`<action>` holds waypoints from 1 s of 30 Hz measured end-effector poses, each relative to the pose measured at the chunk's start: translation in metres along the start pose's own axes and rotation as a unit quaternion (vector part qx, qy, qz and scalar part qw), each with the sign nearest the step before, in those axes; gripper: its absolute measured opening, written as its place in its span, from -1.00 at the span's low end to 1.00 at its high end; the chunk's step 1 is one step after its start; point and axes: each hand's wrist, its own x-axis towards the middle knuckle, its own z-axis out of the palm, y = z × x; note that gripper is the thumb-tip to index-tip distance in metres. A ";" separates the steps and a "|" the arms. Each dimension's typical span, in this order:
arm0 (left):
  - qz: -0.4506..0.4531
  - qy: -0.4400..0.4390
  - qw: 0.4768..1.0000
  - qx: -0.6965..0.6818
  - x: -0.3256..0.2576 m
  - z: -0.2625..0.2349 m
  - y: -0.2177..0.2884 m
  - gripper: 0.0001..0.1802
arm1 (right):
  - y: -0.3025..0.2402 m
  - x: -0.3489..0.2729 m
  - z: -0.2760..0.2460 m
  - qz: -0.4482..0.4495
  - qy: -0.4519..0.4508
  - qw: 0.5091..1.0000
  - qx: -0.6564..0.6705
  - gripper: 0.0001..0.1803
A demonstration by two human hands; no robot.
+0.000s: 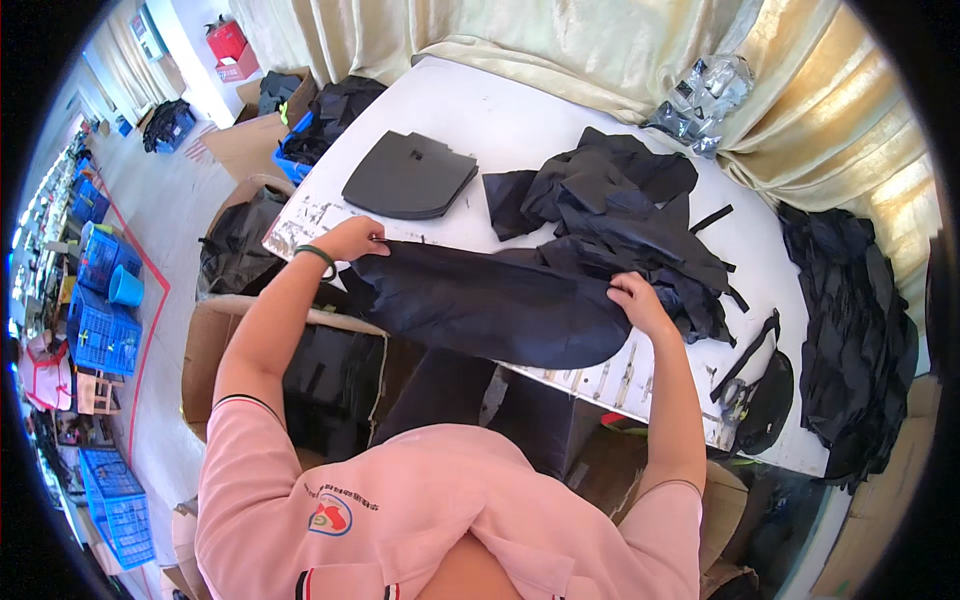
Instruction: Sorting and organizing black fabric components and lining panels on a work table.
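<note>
Fingers of the left hand [352,238] are curled together, pinching the far-left corner of a big black fabric piece [490,305] against the white table [520,110]. Right hand [637,300] does the same on the right end, fingers bent down and clamped onto the cloth's edge. So the fabric is stretched out between both hands, lying flat along the near edge of the table, with its curved lower edge hanging slightly over the side.

Just beyond it, on the right, sits a messy pile of black scraps [620,200], touching the fabric being held. Further left on the table is a neat stack of stiff dark panels [410,177]. A clear plastic bag [705,95] sits at the far right near the cream curtain [820,110]. Left wrist has a green band [318,255]. Cardboard boxes [240,140] with more black material stand on the floor to the left, and blue crates [105,335] are further out.
</note>
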 end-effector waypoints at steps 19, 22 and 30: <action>0.003 -0.245 0.969 -0.018 0.029 -0.056 0.010 -0.74 | -0.041 -0.082 -0.023 0.159 -0.088 0.983 0.042 -0.81; -0.134 -0.230 0.964 0.021 0.045 -0.035 0.009 -0.76 | -0.010 -0.101 -0.008 0.154 -0.049 0.987 -0.005 -0.79; -0.123 -0.127 0.982 -0.069 0.036 -0.020 0.008 -0.78 | -0.022 -0.110 -0.008 0.206 0.011 0.977 -0.057 -0.74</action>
